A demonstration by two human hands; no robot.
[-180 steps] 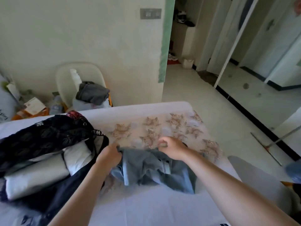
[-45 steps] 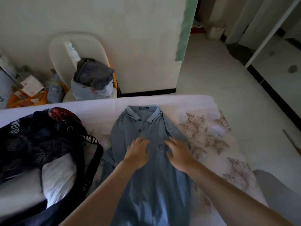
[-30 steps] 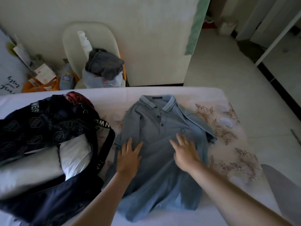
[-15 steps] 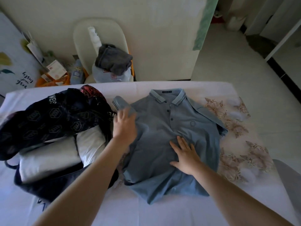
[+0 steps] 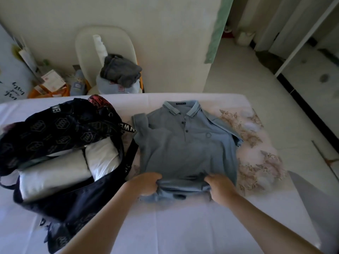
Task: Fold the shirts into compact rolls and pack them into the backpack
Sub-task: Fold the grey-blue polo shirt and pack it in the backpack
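The bed (image 5: 183, 226) fills the lower half of the view, white sheet with a patch of flower print out at three o'clock. On it, at nine o'clock, sits the backpack (image 5: 55, 129), dark with a hexagon pattern, its mouth gaping toward the person. Dead centre lies the shirt (image 5: 183, 143), a blue polo, face up, collar pointing to twelve o'clock, buttons down the middle. One sleeve is folded in at ten o'clock and the other is spread toward three, while the hem at six o'clock is bunched into a thick ridge. Up at eleven o'clock, past the bed edge, a pale chair (image 5: 86, 44) stands against the wall with a grey garment (image 5: 121, 70) heaped on its seat. Inside the backpack, two white rolls (image 5: 55, 173) lie side by side, touching. Now the hands: the left hand (image 5: 146, 184) has its fingers curled round the bunched hem at seven o'clock of the shirt, and the right hand (image 5: 220, 187) grips that same ridge at five o'clock, knuckles up.
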